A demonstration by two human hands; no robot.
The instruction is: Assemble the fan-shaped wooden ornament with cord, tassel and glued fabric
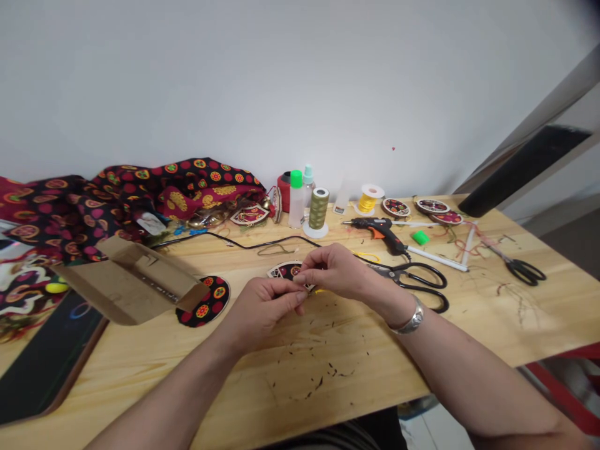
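My left hand and my right hand meet over the middle of the table, fingertips close together. Both are pinched closed, and whatever they grip is too small or too covered to make out. Just behind the fingers lies an oval ornament with dark patterned cloth and a pale cut-out frame, partly hidden by my right hand. A bit of yellow thread shows under the right hand. Black-handled scissors lie to the right of that hand, partly behind the wrist.
An open cardboard box stands left, beside a round patterned cloth piece and a phone. Along the back are patterned fabric, a green thread cone, a yellow spool and a glue gun. More scissors lie right.
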